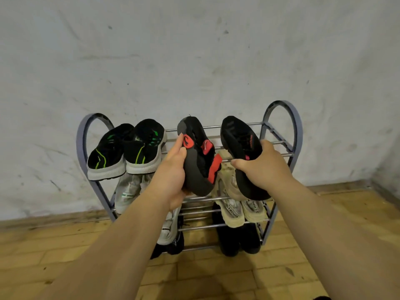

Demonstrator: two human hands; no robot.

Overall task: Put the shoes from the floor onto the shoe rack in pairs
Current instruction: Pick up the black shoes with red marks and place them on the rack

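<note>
A grey metal shoe rack [296, 131] with three tiers stands against the wall. My left hand [173, 169] grips a black shoe with red patches [200, 156] by its heel, tilted on its side over the top tier. My right hand [264, 163] grips the matching black shoe [240, 139] by its side, toe pointing toward the wall, over the right part of the top tier. A pair of black and green shoes with white soles [127, 150] sits on the top tier's left half.
The middle tier holds a grey-white pair [129, 189] at the left and a beige pair [233, 204] at the right. Dark shoes [236, 241] sit on the bottom tier. A stained white wall [194, 61] rises behind; wooden floor [205, 276] lies in front.
</note>
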